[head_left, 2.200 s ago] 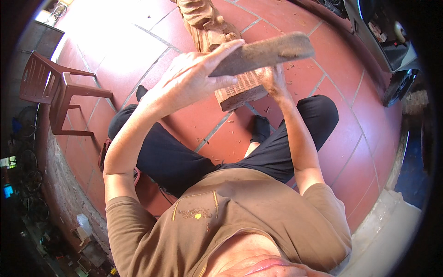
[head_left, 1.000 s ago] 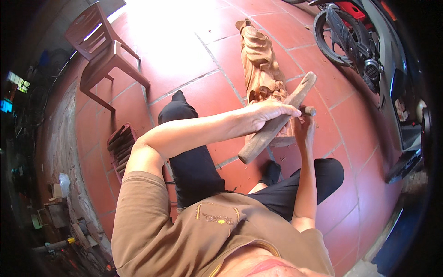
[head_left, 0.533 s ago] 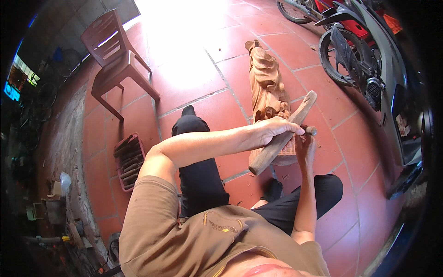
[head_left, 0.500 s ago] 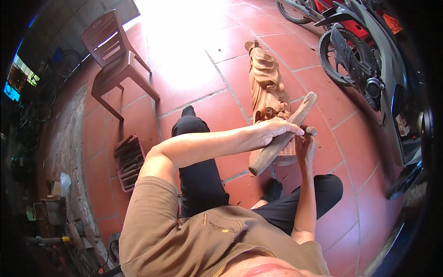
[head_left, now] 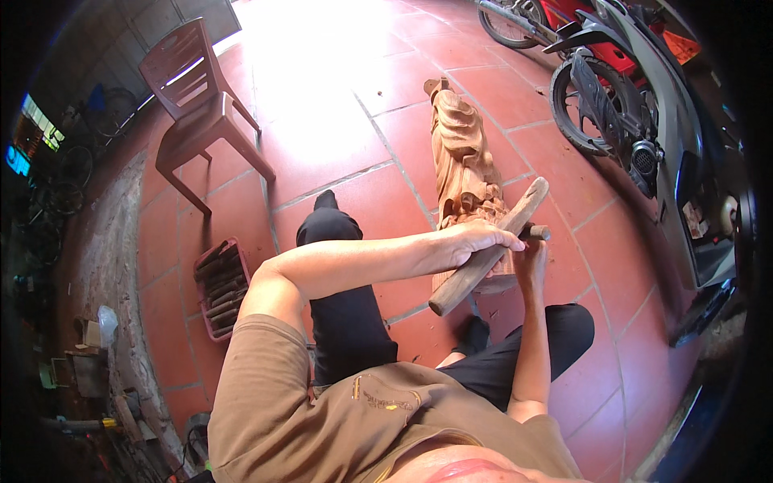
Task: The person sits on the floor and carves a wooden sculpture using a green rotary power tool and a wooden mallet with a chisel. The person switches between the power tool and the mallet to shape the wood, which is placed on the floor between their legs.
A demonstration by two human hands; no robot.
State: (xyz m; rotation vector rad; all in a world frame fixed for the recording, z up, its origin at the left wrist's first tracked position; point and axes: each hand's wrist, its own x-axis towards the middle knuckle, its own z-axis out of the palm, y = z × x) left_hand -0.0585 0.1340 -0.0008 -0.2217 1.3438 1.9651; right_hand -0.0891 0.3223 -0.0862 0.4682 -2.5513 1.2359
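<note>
A carved wooden statue (head_left: pixel 460 145) with draped folds lies lengthwise on the floor in front of me, its base nearest my legs. Closed around a thick, rough wooden club (head_left: pixel 467 280), my left hand (head_left: pixel 477 240) is over the statue's lower part. The club slants from lower left to upper right. Just right of it, my right hand (head_left: pixel 531 259) grips a short round wooden handle (head_left: pixel 537 233), its end pointing right beside the club. Whatever is at the handle's other end is hidden behind my left hand and the club.
Left of my leg, a pink basket (head_left: pixel 211 322) holds several wooden-handled tools. A brown plastic chair (head_left: pixel 193 137) stands at the far left. A grey motorbike (head_left: pixel 672 161) is parked along the right, with a red one (head_left: pixel 555 16) behind it. Red tiles (head_left: pixel 346 145) cover the floor.
My left hand and the club have come slightly lower and nearer to me. My right hand stays by the statue's lower part, still around the handle. The whole view has shifted a little.
</note>
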